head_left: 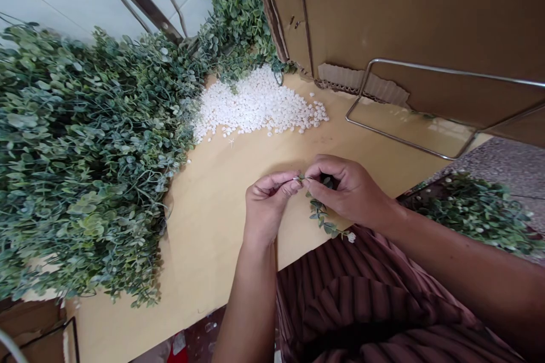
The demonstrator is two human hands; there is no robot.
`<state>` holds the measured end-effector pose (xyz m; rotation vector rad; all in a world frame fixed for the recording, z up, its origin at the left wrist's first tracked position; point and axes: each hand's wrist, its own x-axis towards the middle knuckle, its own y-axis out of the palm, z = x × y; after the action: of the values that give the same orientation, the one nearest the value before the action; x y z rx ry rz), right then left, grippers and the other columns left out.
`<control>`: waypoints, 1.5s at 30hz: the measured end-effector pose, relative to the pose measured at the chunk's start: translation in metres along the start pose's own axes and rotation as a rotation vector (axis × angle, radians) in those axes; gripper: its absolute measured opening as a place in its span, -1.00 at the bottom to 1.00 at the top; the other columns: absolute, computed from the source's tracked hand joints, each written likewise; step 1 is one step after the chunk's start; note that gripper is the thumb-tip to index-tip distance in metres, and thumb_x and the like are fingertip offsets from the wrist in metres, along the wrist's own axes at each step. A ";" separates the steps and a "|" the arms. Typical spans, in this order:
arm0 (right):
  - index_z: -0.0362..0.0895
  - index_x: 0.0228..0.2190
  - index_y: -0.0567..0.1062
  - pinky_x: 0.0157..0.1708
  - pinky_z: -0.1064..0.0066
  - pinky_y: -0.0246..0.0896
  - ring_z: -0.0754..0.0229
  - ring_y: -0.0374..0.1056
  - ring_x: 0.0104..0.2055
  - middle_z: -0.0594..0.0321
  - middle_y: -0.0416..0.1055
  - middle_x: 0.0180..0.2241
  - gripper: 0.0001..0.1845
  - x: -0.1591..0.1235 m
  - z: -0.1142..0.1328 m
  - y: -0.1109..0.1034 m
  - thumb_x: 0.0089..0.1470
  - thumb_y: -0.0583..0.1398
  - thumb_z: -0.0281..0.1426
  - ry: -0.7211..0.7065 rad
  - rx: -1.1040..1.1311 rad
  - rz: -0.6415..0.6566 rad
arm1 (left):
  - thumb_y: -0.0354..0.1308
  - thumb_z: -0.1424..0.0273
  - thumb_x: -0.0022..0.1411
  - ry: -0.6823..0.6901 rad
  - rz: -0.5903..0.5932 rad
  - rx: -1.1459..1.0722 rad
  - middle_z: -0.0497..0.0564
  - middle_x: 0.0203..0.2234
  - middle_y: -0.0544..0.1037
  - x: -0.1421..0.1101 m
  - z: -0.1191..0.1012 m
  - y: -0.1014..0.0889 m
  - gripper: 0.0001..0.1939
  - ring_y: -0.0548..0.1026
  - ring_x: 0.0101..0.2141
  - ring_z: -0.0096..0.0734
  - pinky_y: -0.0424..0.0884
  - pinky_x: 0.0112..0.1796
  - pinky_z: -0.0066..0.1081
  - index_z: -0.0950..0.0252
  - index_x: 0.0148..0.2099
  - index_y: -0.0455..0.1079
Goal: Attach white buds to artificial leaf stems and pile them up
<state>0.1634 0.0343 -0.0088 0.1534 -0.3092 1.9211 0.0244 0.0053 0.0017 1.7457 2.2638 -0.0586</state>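
My right hand [340, 184] pinches the stem of an artificial leaf sprig [318, 212] between thumb and forefinger. The sprig hangs below that hand toward the table's front edge, with a small white flower [351, 236] at its lower end. My left hand [270, 190] is closed in a pinch right at the stem's upper tip, fingertips almost touching those of the right. Something tiny and whitish shows between the left fingertips, mostly hidden. Beyond both hands lies a heap of small white plastic pieces [255, 105].
A large mass of artificial greenery [85, 153] covers the table's left side, with more greenery [236, 5] behind the white heap. A cardboard box [404, 17] and a bent metal wire frame [400, 139] stand at the back right. Another leaf bunch [481, 212] sits beyond my right forearm.
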 end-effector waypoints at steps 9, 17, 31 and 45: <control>-0.15 -0.59 0.33 -0.50 0.51 0.07 0.37 0.16 -0.52 0.36 0.22 -0.59 -0.86 0.000 0.001 -0.001 -0.03 0.11 -0.51 0.002 -0.015 -0.007 | 0.42 0.33 -0.29 -0.009 0.000 -0.027 -0.06 -0.60 0.57 0.001 0.000 -0.001 -0.77 0.43 -0.57 -0.61 0.38 -0.44 -0.55 0.24 -0.48 0.55; -0.15 -0.59 0.33 -0.50 0.51 0.08 0.37 0.17 -0.52 0.36 0.22 -0.59 -0.86 0.000 0.000 -0.001 -0.04 0.11 -0.51 -0.002 -0.007 -0.020 | 0.42 0.33 -0.29 0.009 0.003 -0.003 -0.06 -0.61 0.56 0.000 -0.001 0.000 -0.78 0.42 -0.57 -0.62 0.40 -0.43 -0.56 0.24 -0.49 0.55; -0.14 -0.61 0.32 -0.48 0.48 0.12 0.35 0.16 -0.52 0.34 0.23 -0.59 -0.85 -0.001 -0.001 0.000 -0.05 0.10 -0.49 0.011 -0.044 0.019 | 0.43 0.33 -0.32 0.005 0.042 0.055 -0.07 -0.63 0.53 0.002 -0.001 0.001 -0.78 0.40 -0.57 -0.60 0.40 -0.43 -0.53 0.28 -0.54 0.53; -0.15 -0.61 0.35 -0.49 0.50 0.14 0.35 0.19 -0.53 0.35 0.27 -0.61 -0.86 0.001 -0.002 0.001 -0.07 0.10 -0.49 0.066 0.002 -0.006 | 0.39 0.34 -0.21 0.084 0.008 0.054 -0.08 -0.61 0.54 0.003 0.006 0.001 -0.83 0.41 -0.56 -0.61 0.39 -0.42 -0.54 0.25 -0.48 0.54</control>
<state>0.1624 0.0359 -0.0106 0.0925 -0.2622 1.9160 0.0256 0.0074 -0.0046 1.8171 2.3350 -0.0458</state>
